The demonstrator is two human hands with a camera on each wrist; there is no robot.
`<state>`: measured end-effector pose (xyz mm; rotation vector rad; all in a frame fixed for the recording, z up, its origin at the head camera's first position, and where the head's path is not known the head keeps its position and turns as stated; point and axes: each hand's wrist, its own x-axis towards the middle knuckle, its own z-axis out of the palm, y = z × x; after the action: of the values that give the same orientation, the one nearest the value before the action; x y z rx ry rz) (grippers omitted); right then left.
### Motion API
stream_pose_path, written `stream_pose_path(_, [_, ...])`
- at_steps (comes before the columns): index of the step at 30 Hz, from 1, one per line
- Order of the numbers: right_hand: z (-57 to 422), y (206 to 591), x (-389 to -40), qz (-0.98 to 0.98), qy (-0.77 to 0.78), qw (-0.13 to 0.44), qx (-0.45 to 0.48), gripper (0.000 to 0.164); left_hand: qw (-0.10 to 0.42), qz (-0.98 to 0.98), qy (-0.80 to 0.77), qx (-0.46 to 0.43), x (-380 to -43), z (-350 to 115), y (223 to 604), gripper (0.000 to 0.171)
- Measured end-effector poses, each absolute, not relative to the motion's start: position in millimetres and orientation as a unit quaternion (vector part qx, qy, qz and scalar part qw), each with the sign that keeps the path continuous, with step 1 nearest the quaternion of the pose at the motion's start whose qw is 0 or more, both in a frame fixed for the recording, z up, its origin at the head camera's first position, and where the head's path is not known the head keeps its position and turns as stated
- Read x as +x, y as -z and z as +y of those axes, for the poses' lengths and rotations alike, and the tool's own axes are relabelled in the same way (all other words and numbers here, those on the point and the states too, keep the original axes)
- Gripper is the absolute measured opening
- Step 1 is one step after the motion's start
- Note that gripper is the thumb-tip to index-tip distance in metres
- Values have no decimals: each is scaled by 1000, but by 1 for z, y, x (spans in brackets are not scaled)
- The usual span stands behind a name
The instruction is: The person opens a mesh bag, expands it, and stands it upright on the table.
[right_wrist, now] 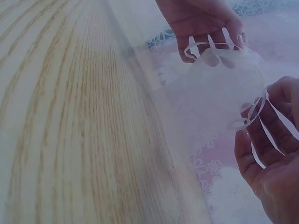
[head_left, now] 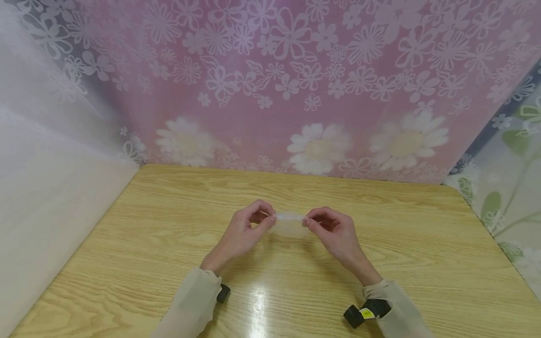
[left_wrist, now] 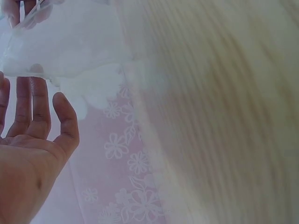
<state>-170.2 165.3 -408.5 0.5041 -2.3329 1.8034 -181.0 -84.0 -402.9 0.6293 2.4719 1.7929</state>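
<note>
A small, sheer whitish drawstring pouch (head_left: 291,228) is stretched between both hands, above the middle of the table. My left hand (head_left: 246,228) pinches its left end between thumb and fingers. At the opposite end, my right hand (head_left: 338,234) pinches it the same way. Thin ribbon loops (right_wrist: 190,47) show at the pouch's ends in the right wrist view. Through the thin fabric (right_wrist: 224,86) some fingertips can be seen. In the left wrist view the pouch (left_wrist: 70,44) spans the upper left, partly cut off by the frame. Nothing can be made out inside it.
The wood-grain table (head_left: 148,263) extends around the hands, with a bright glare spot near its front. A pink floral curtain (head_left: 253,112) hangs behind it; pale sheets close off the left (head_left: 63,155) and right (head_left: 507,188) sides. Black wrist devices (head_left: 354,316) sit at the sleeves.
</note>
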Motion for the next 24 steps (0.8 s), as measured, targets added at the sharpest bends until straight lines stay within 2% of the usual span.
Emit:
stream_pose_path(12, [166, 408, -169, -775, -606, 70, 164, 8, 1, 789, -580, 202, -180, -85, 403, 5])
stream_pose_path(24, [166, 405, -170, -767, -625, 36, 138, 15, 12, 762, -614, 203, -181, -83, 403, 14])
